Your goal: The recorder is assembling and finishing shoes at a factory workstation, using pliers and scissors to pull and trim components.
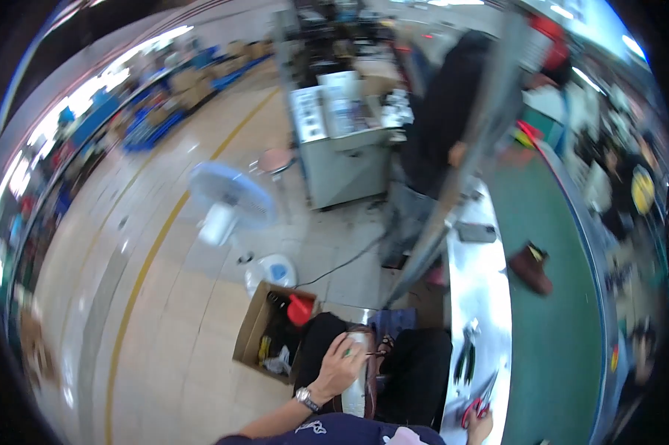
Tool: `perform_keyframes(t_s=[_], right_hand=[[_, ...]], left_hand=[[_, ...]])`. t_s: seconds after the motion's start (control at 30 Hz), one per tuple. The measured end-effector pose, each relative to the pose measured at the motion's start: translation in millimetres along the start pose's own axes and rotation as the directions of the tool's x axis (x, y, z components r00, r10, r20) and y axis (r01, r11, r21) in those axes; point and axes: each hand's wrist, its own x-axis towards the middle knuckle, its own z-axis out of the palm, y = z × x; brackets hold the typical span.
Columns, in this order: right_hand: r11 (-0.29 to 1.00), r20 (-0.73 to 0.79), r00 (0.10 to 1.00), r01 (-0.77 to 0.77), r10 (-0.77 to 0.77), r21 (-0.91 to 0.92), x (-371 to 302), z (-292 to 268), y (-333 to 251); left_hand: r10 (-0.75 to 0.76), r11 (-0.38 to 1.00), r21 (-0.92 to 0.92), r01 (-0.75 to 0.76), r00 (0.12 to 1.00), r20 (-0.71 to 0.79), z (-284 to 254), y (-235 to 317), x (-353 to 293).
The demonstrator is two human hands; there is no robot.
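My left hand, with a watch at the wrist, curls its fingers over a long pale item with brown edges lying across my lap. Its kind is hard to make out, and the hand covers part of it. At the near end of the shiny metal bench strip, my right hand is closed at the handles of a pair of red-handled scissors. The blades point away from me. Dark-handled pliers lie just beyond the scissors.
A brown boot rests on the green conveyor belt to the right. A dark phone lies farther up the strip. On my left are an open cardboard box and a standing fan. Beyond a slanted metal post stands a person.
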Motion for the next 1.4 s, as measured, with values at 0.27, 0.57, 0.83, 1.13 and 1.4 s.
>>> perform_keyframes(t_s=[0.27, 0.57, 0.83, 1.13, 1.4], right_hand=[[0.967, -0.047, 0.966, -0.256, 0.255, -0.015, -4, -41, -62], [0.987, -0.151, 0.981, -0.106, 0.124, 0.118, 5, -32, -115], [0.971, -0.078, 0.991, -0.091, 0.110, 0.220, 8, -35, -129], [0.960, 0.057, 0.997, -0.064, 0.051, 0.274, 34, -22, -166], [0.992, 0.068, 0.997, 0.028, -0.036, 0.122, 67, 45, -186]], left_hand=[[0.016, 0.997, -0.075, -0.009, 0.995, 0.096, 7, 6, -7], [-0.095, 0.984, -0.139, 0.110, 0.990, 0.107, 13, -3, -23], [-0.066, 0.998, 0.007, 0.070, 0.962, -0.266, 0, 10, -16], [-0.300, 0.893, 0.167, 0.418, 0.829, -0.472, -95, -57, -7], [-0.584, 0.754, 0.382, 0.535, 0.812, 0.015, -31, -133, -129]])
